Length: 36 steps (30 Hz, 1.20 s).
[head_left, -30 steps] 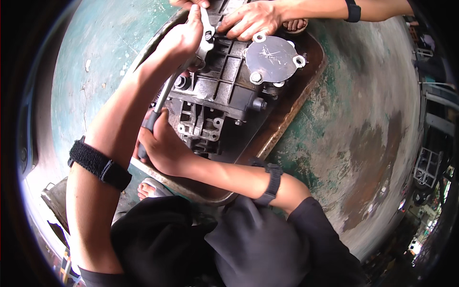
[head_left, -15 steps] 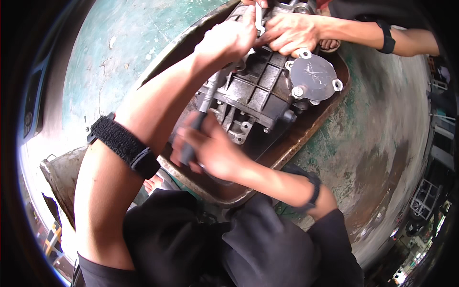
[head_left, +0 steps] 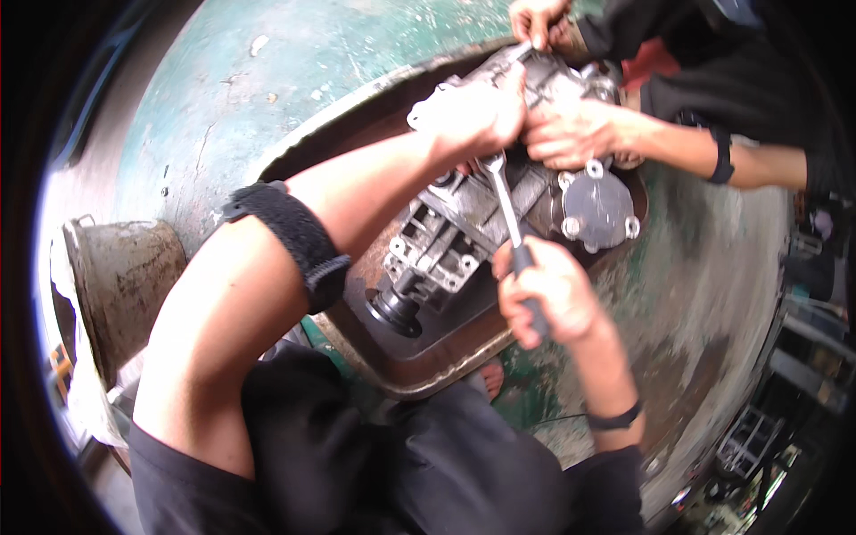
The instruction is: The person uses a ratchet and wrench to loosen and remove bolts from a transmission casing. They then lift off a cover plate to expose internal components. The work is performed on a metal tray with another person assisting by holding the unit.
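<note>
My right hand [head_left: 557, 290] is closed around the dark grip of a ratchet wrench [head_left: 506, 201]. Its silver head lies against a greasy metal gearbox housing [head_left: 481, 209], just below my left hand [head_left: 477, 116]. That left hand reaches over the housing with its thumb sticking up. Its other fingers curl under the palm beside the ratchet head, and what they grip is hidden. A round grey cover with bolt lugs [head_left: 596, 211] sits on the housing's right side. From the upper right, a co-worker's hand [head_left: 575, 134] rests on the housing, close to my left thumb.
The housing lies in a rusty metal tray [head_left: 423, 379] with a raised rim. A co-worker's other hand [head_left: 539, 18] holds a silver tool at the far end. A dirty bucket [head_left: 125, 281] stands at left on the worn green floor [head_left: 223, 107]. A black flanged shaft [head_left: 394, 308] protrudes near me.
My right hand has swung the ratchet handle from lower left toward the right. The view has shifted, uncovering the black shaft and more of the bucket. My left hand stays at the ratchet head.
</note>
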### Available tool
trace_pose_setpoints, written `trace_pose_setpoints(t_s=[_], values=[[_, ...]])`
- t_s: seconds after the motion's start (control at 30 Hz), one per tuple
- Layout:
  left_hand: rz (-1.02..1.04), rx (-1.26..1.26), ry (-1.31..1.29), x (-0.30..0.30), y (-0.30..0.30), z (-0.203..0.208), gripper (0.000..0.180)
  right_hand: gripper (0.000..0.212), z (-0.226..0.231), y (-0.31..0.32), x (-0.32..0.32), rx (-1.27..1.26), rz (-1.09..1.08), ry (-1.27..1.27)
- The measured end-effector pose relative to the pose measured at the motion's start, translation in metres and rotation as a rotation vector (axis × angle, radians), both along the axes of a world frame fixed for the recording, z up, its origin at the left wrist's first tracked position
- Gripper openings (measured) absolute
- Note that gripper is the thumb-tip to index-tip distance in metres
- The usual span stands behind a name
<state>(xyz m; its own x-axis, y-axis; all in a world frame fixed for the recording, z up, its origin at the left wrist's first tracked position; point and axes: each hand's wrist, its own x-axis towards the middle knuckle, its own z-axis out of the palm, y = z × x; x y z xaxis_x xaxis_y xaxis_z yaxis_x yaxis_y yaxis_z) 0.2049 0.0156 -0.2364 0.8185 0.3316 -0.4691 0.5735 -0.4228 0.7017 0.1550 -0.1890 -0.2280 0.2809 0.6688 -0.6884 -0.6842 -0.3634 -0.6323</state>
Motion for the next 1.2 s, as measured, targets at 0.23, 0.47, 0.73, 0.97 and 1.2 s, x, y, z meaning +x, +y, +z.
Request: trace_pose_setpoints(t_s=[0.23,0.47,0.73,0.97,1.2], values=[[-0.352,0.254,-0.264,0.004,0.007,-0.011,0.056,0.008,-0.034,0.113,-0.085,0.235,-0.249,-0.338],[-0.223,0.154,-0.066,0.001,-0.006,-0.018,0.073,0.011,0.046,-0.015,0.023,-0.096,0.091,0.195],[-0.371,0.244,-0.147,-0.002,0.01,-0.026,0.051,0.02,-0.025,-0.046,-0.025,0.091,-0.024,0.039],[-0.294,-0.439,-0.212,-0.03,0.039,-0.041,0.029,0.023,-0.014,-0.032,-0.036,0.265,-0.232,0.103],[-0.305,-0.627,-0.429,-0.049,0.043,-0.07,0.032,0.025,-0.019,-0.02,-0.023,0.575,-0.357,0.427]])
